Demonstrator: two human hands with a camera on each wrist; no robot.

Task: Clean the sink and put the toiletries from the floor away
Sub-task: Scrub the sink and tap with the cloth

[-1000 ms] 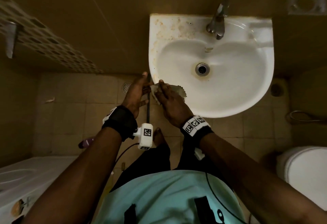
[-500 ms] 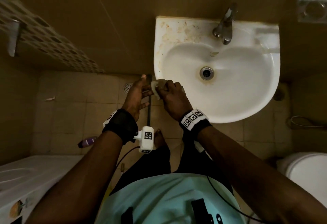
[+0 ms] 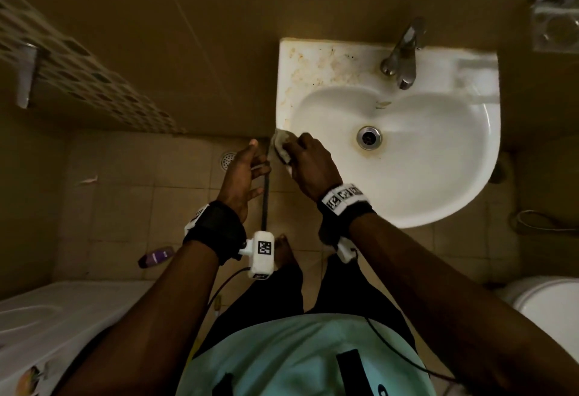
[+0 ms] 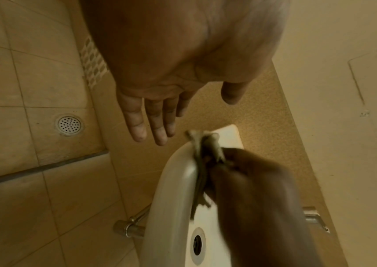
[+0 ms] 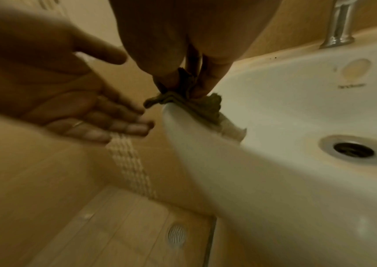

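Note:
A white wall sink (image 3: 438, 182) with brown stains on its back left ledge fills the upper right of the head view. My right hand (image 3: 308, 164) grips a crumpled grey-white cloth (image 3: 282, 145) and presses it on the sink's left rim (image 5: 182, 115). The cloth (image 4: 205, 144) drapes over that rim (image 4: 176, 180). My left hand (image 3: 242, 176) hovers open just left of the sink, fingers (image 4: 150, 122) straight, touching nothing. A purple toiletry bottle (image 3: 156, 257) lies on the floor at lower left.
A chrome tap (image 3: 402, 54) stands at the sink's back. A floor drain (image 3: 228, 159) sits left of the sink, a toilet (image 3: 548, 314) at lower right, a white appliance (image 3: 47, 326) at lower left. A metal holder (image 3: 556, 20) hangs on the wall.
My right hand has bunched the cloth and slid it farther up the sink's left rim toward the wall. My left hand has let go of the cloth and drawn slightly away, open.

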